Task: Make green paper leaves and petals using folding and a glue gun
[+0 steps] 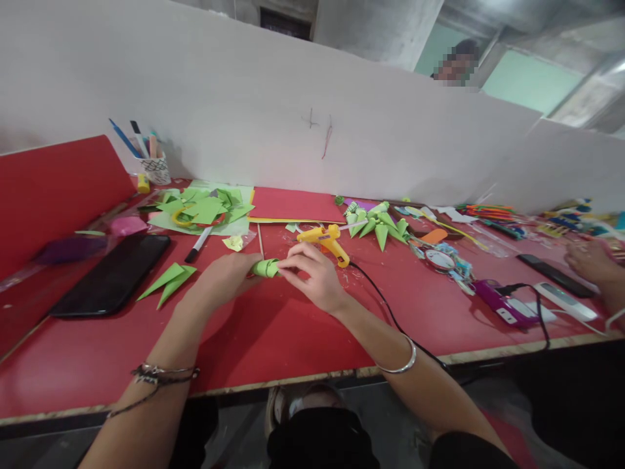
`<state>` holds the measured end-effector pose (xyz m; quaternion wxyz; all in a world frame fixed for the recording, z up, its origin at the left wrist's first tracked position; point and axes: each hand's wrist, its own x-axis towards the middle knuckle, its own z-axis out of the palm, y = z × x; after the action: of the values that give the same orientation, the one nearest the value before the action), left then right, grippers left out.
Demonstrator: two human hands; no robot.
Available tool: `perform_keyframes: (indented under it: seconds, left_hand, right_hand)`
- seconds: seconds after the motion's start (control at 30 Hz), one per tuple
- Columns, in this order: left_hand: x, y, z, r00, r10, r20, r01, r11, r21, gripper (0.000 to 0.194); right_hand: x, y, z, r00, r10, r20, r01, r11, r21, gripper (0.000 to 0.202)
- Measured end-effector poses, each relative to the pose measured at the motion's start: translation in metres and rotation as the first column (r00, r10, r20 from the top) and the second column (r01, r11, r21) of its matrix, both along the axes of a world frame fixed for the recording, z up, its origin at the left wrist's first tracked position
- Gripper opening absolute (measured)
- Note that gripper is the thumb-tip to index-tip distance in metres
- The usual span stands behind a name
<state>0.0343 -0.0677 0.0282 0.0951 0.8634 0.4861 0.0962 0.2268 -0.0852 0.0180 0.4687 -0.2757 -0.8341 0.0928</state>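
Your left hand (228,277) grips and your right hand (316,277) pinches the green paper roll (265,268), at 8 o'clock from the yellow glue gun (328,242); a slackened pinch could let it uncoil.

Black phone (113,277) on table (312,342), pens (140,139) in cup (157,172).

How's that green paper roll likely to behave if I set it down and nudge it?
The green paper roll, held by the left hand and right hand, looks like wound paper, so it's probably light and easily dented. Its rounded outside suggests it may roll. Overlapping edges show, so it might uncoil when released; I can't tell whether it's glued.
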Motion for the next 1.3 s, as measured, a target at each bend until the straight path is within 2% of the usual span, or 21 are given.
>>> perform_keyframes:
  seconds: [0.3, 0.67, 0.8, 1.03, 1.3]
  left_hand:
    - [0.001, -0.001, 0.000, 0.999, -0.040, 0.030, 0.042, 0.998, -0.052, 0.008]
    - [0.003, -0.001, 0.000, 0.997, -0.049, 0.057, 0.055, 0.993, -0.108, 0.010]
    - [0.004, -0.003, 0.003, 0.991, -0.065, 0.121, 0.084, 0.983, -0.163, 0.012]
    - [0.003, -0.008, 0.012, 0.973, -0.070, 0.222, 0.128, 0.957, -0.259, 0.018]
    - [0.003, -0.007, 0.009, 0.962, -0.086, 0.259, 0.168, 0.935, -0.314, 0.019]
  right_hand:
    - [0.001, 0.000, -0.002, 0.997, -0.026, 0.079, 0.025, 1.000, 0.012, 0.012]
    - [-0.002, -0.001, -0.003, 0.999, 0.000, 0.040, 0.001, 1.000, -0.026, 0.011]
    - [-0.001, -0.002, 0.000, 0.999, -0.001, 0.043, 0.003, 0.999, -0.040, 0.010]
    - [0.005, -0.002, 0.005, 0.992, 0.102, 0.072, -0.095, 0.991, -0.096, 0.028]
    - [0.002, -0.002, 0.003, 0.993, 0.114, 0.027, -0.109, 0.985, -0.133, 0.026]
